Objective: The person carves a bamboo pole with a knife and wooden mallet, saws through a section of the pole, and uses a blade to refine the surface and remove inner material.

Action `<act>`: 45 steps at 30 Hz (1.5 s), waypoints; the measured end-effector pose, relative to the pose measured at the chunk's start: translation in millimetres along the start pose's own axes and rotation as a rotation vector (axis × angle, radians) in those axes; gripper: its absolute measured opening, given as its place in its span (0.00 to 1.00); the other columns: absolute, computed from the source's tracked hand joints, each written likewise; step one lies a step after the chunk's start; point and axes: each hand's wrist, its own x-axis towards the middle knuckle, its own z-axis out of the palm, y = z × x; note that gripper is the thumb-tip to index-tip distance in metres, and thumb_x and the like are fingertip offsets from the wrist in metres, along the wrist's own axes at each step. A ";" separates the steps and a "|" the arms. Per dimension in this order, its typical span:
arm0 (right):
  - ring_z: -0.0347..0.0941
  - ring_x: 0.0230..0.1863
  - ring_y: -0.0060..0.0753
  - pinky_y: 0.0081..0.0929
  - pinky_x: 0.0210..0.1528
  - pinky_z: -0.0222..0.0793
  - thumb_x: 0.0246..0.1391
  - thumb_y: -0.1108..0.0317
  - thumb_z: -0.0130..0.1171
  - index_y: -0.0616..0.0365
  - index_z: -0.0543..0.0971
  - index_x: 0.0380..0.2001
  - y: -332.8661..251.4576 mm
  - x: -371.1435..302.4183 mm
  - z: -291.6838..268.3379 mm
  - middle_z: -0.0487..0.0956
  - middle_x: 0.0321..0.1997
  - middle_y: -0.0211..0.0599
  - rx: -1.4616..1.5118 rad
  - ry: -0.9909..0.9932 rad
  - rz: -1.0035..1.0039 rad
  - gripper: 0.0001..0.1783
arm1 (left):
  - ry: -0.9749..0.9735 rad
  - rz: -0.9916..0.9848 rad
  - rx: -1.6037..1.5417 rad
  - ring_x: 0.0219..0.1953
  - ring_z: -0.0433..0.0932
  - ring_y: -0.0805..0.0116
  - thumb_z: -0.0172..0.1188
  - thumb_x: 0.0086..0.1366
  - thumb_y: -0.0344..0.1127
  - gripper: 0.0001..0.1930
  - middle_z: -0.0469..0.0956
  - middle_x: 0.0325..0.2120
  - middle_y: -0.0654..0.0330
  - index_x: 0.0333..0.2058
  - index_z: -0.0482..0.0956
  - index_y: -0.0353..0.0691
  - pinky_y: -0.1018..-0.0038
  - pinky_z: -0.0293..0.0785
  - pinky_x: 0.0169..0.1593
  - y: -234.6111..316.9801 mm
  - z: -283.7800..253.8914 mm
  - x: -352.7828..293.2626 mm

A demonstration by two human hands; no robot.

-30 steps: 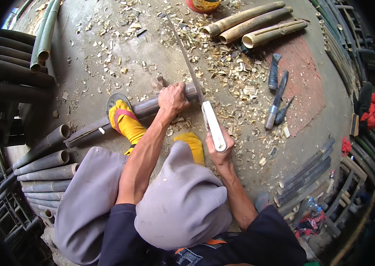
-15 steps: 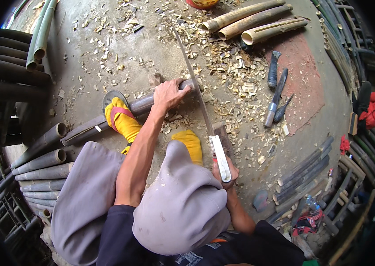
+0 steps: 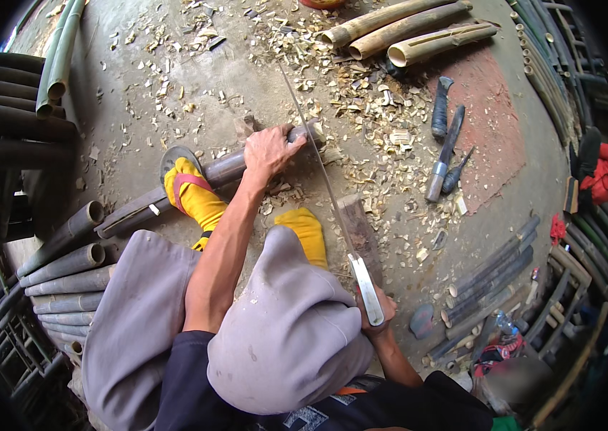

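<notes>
Bamboo pole [image 3: 225,169]: we see its long axis slant from lower left to upper right, beyond the knees.
Saw [image 3: 365,289]: its blade crosses the pole near the upper-right end, steeply athwart.
Left hand [image 3: 269,151]: nearer; closed over the pole, just left of the blade.
Right hand [image 3: 383,309]: wrapped round the saw's handle; the pole lies ahead, leftward.

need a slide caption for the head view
Left hand gripping a dark bamboo pole, right hand holding a white-handled saw across it near one end.
</notes>
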 end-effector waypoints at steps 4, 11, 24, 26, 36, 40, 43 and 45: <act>0.80 0.28 0.38 0.27 0.31 0.73 0.43 0.76 0.60 0.72 0.75 0.42 -2.3 -8.4 -7.4 0.80 0.31 0.47 -0.018 -0.014 -0.019 0.20 | -0.012 -0.005 -0.003 0.33 0.79 0.50 0.44 0.59 0.63 0.29 0.79 0.28 0.46 0.44 0.79 0.47 0.58 0.73 0.38 -0.1 0.5 1.9; 0.77 0.23 0.40 0.29 0.25 0.72 0.41 0.76 0.59 0.71 0.74 0.42 13.1 55.5 44.5 0.77 0.28 0.47 0.098 0.058 -0.096 0.21 | 0.107 0.179 0.021 0.37 0.78 0.52 0.63 0.46 0.48 0.23 0.78 0.32 0.51 0.37 0.73 0.39 0.60 0.74 0.39 -5.8 4.6 -5.8; 0.79 0.28 0.40 0.29 0.30 0.74 0.42 0.77 0.56 0.71 0.74 0.44 0.6 25.6 25.4 0.79 0.33 0.52 0.050 0.059 -0.069 0.21 | 0.079 0.055 0.094 0.34 0.79 0.51 0.66 0.40 0.40 0.20 0.79 0.33 0.52 0.35 0.74 0.41 0.60 0.75 0.39 -0.5 9.9 1.7; 0.77 0.25 0.35 0.27 0.27 0.72 0.44 0.77 0.57 0.70 0.75 0.42 -1.4 85.0 52.8 0.79 0.29 0.47 0.112 0.016 0.000 0.18 | 0.139 0.087 0.088 0.33 0.79 0.49 0.66 0.40 0.41 0.21 0.79 0.31 0.52 0.35 0.73 0.41 0.59 0.75 0.37 -5.6 14.6 -1.0; 0.80 0.36 0.43 0.28 0.36 0.75 0.41 0.77 0.56 0.74 0.74 0.44 -23.7 -3.7 -9.5 0.79 0.40 0.55 -0.016 -0.026 0.049 0.22 | 0.029 0.006 0.080 0.36 0.80 0.53 0.68 0.41 0.39 0.20 0.80 0.32 0.54 0.34 0.75 0.42 0.60 0.74 0.39 2.5 0.2 7.7; 0.79 0.27 0.38 0.29 0.30 0.74 0.41 0.78 0.56 0.70 0.73 0.46 -1.1 74.6 40.8 0.79 0.30 0.49 0.095 0.008 -0.022 0.24 | 0.098 0.014 0.067 0.38 0.79 0.55 0.69 0.40 0.40 0.22 0.79 0.34 0.56 0.36 0.74 0.42 0.62 0.73 0.40 1.7 5.0 1.3; 0.74 0.21 0.30 0.27 0.24 0.69 0.46 0.77 0.58 0.66 0.75 0.39 -17.3 146.6 73.8 0.76 0.22 0.42 0.194 0.101 -0.050 0.13 | 0.078 -0.004 0.075 0.38 0.79 0.55 0.69 0.39 0.40 0.23 0.79 0.34 0.56 0.36 0.74 0.43 0.61 0.73 0.40 5.6 9.1 9.1; 0.75 0.22 0.30 0.27 0.25 0.70 0.46 0.77 0.58 0.67 0.75 0.40 -16.5 129.3 61.3 0.77 0.23 0.42 0.148 0.053 -0.039 0.14 | 0.031 -0.005 0.071 0.38 0.79 0.55 0.69 0.38 0.40 0.23 0.79 0.34 0.55 0.35 0.74 0.43 0.61 0.73 0.40 3.4 7.4 7.0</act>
